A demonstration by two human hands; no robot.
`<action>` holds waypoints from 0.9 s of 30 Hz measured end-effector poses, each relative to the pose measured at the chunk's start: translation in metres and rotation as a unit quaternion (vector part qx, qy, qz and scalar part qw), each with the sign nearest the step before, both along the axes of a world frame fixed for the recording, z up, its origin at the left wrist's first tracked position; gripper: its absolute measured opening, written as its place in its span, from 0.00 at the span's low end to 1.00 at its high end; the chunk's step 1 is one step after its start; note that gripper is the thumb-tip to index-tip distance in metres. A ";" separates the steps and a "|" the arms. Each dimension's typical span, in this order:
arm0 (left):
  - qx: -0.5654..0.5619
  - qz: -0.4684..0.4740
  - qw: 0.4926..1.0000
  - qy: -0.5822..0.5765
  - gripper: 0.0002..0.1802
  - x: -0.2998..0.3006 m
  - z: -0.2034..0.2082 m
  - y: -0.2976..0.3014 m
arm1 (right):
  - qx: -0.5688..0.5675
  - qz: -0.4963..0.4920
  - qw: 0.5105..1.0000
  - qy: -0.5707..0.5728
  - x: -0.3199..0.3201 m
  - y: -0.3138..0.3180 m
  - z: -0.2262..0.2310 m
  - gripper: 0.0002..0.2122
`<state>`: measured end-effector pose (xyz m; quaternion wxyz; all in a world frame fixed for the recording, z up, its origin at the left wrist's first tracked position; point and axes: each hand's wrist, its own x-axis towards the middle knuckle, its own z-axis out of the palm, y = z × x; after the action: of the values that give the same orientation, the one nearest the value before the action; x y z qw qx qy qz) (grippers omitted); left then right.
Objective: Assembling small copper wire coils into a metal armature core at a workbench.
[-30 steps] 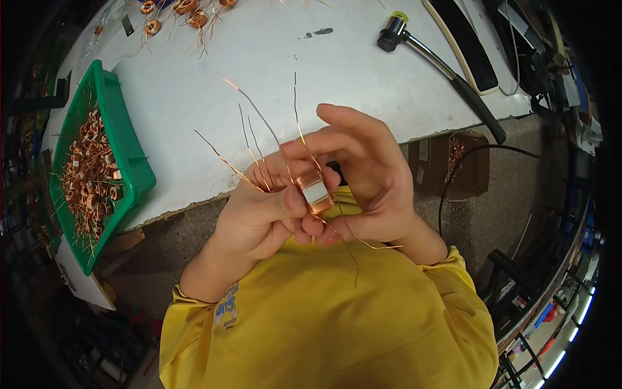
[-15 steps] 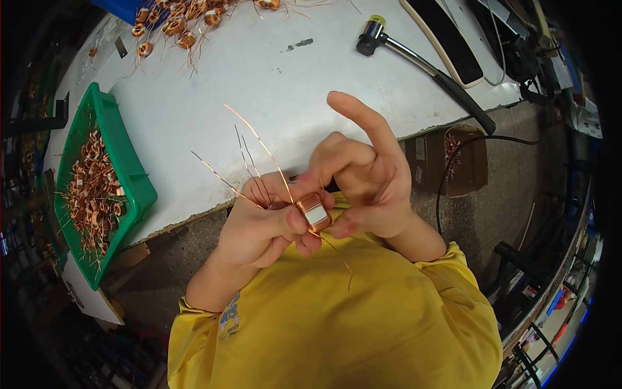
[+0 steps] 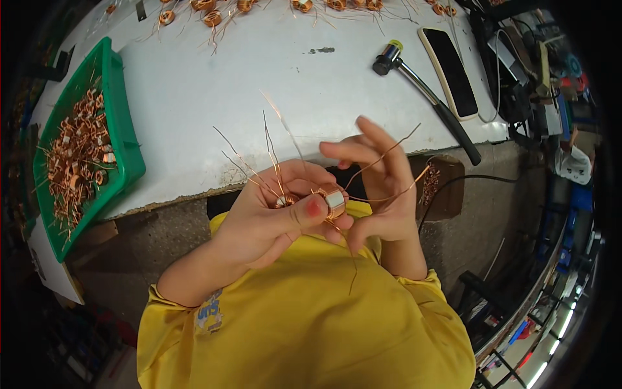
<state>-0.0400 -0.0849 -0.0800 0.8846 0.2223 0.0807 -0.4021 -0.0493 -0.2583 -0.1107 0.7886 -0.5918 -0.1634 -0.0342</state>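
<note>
My left hand [image 3: 262, 223] is closed on a copper-wound toroid coil [image 3: 335, 201] with a pale band, pinched at the thumb and fingertips. A second copper coil [image 3: 285, 201] sits in the same hand, behind the thumb, its wire ends sticking up and to the left. From the pinched coil, long copper leads reach right across my right hand [image 3: 396, 201], and another lead hangs down over the yellow shirt. The right hand is open beside the coil, thumb and fingers apart; its palm faces the wires, and I see no firm grip on them.
A green bin [image 3: 123, 139] full of copper coils stands at the left of the white table [image 3: 194, 91]. More coils [image 3: 212, 18] lie along the far side. A mallet [image 3: 427, 94] and a phone [image 3: 450, 71] lie at the right. Below the edge is a cardboard box [image 3: 448, 206].
The view has shifted. My right hand's fingers have drawn away from the coil, and leads now stretch across that hand. The second coil has come into sight in my left hand.
</note>
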 end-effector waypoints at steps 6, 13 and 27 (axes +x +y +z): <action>0.022 0.013 1.000 -0.018 0.13 -0.003 -0.007 0.001 | -0.073 0.064 0.995 -0.034 -0.001 0.008 0.000 0.52; 0.140 0.003 0.988 -0.059 0.15 -0.005 -0.004 0.002 | 0.009 0.089 0.993 -0.073 0.014 0.016 -0.005 0.52; 0.146 0.049 0.981 -0.117 0.10 -0.004 -0.001 -0.003 | 0.168 0.007 0.984 -0.057 0.015 0.028 -0.006 0.41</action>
<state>-0.0439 -0.0881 -0.0809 0.8647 0.3900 0.0450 -0.3134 -0.0339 -0.2306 -0.1163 0.8664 -0.4466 -0.2045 -0.0895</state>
